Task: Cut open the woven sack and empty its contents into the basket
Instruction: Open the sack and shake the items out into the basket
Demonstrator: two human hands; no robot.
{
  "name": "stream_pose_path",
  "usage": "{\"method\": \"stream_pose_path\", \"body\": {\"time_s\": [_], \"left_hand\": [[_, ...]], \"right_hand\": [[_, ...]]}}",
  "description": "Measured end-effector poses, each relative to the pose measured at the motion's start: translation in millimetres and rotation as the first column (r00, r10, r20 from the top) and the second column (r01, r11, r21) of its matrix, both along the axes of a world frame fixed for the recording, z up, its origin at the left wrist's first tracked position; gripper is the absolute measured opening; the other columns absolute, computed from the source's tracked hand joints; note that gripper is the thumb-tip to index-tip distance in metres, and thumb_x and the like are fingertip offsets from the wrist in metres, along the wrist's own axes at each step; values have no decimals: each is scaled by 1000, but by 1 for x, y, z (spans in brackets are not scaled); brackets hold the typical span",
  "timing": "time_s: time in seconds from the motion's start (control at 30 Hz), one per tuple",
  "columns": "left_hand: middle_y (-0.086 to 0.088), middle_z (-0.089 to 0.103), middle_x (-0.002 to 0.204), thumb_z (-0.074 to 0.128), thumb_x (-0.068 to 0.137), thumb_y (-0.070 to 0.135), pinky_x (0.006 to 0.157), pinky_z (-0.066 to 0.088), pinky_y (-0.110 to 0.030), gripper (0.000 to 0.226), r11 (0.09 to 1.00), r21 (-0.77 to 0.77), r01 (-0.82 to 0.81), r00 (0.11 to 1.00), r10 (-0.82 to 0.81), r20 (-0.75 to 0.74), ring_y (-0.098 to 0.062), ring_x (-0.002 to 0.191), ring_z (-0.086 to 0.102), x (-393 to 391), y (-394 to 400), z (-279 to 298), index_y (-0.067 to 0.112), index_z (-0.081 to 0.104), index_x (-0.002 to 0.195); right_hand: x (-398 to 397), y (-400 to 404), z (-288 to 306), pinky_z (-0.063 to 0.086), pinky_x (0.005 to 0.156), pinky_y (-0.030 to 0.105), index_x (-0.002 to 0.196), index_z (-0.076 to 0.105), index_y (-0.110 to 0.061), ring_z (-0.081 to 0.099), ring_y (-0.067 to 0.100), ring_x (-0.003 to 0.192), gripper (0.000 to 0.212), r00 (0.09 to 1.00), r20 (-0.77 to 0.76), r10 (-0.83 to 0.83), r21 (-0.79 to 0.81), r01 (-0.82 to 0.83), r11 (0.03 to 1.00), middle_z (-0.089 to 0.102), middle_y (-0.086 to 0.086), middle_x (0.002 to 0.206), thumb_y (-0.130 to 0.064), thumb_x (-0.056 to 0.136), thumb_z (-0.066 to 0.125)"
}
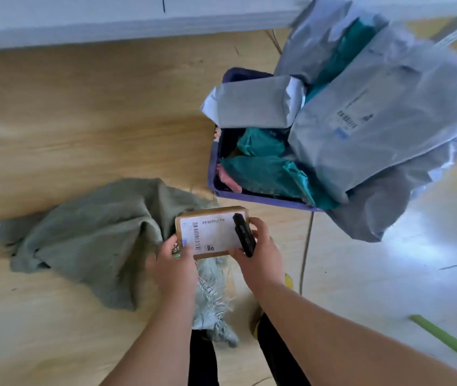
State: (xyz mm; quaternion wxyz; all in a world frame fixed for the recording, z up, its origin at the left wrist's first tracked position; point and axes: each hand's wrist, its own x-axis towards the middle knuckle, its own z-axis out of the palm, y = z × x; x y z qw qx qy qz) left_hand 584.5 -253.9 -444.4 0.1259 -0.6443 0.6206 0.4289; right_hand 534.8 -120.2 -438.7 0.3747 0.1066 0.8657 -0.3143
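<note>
A grey-green woven sack [93,235] lies flat and crumpled on the wooden floor, its frayed cut edge [212,299] near my legs. Both hands hold a small cardboard parcel [212,232] with a white shipping label just above the sack's mouth. My left hand [175,267] grips the parcel's lower left corner. My right hand [260,254] grips its right end together with a black cutter [244,234] pressed against the box. A purple basket [249,195] stands to the upper right, heaped with grey and teal mailer bags [366,129].
A white cabinet base [110,20] runs along the top. Grey mailers spill over the basket's right side onto the floor [372,215]. A thin cable [306,246] crosses the floor below the basket. A green rod [450,341] lies at the lower right.
</note>
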Motion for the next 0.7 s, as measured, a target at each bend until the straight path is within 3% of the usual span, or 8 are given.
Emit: {"method": "stream_pose_path", "body": {"time_s": [0.07,0.2,0.27,0.4,0.53,0.63,0.7], "left_hand": [[-16,27,147,62,90,26,101,42,-34,37,1000,-9,-18,998,18,-57,-31,122,49,-11,-5,34,24,64,126],[-14,31,142,64,88,22,104,44,-42,33,995,5,-104,979,103,-175,-31,116,54,-36,-3,90,25,67,121],[-12,30,144,64,90,22,103,43,-38,32,994,40,-100,972,107,-210,-29,117,53,-50,5,114,27,66,122],[-4,27,146,62,92,31,103,40,-41,34,994,108,25,960,6,-281,-25,111,50,-85,30,151,38,61,125],[0,23,149,62,91,33,110,37,-43,40,970,163,183,917,-108,-385,-25,129,44,-126,56,171,40,57,130],[1,16,152,63,90,35,107,34,-40,57,925,226,306,904,-208,-373,-26,132,40,-149,70,172,39,44,144],[0,14,153,63,90,34,107,33,-38,60,907,260,332,908,-232,-349,-25,134,38,-154,76,169,35,41,147]], "right_hand": [[-6,-3,34,43,71,29,136,35,-39,56,14,89,62,996,-61,-66,-55,63,996,58,-3,122,-26,86,70],[-31,-6,93,43,80,28,132,43,-37,57,13,107,56,959,-206,-196,-187,158,970,56,-8,125,-20,85,69],[-51,-3,121,39,83,24,132,46,-34,52,7,105,55,925,-292,-241,-213,183,960,55,-9,126,-18,85,68],[-97,17,168,45,88,31,126,50,-34,55,11,104,43,841,-419,-343,-242,260,935,58,-9,119,-23,88,65],[-140,50,188,46,82,35,123,51,-34,59,19,100,37,767,-505,-396,-201,342,918,63,-6,113,-28,89,63],[-163,78,185,45,78,34,129,50,-31,59,23,104,39,732,-522,-438,-108,452,885,62,-3,117,-27,91,60],[-165,87,178,47,79,35,128,51,-30,60,24,103,38,748,-529,-401,-53,442,895,62,-2,118,-25,91,58]]}}
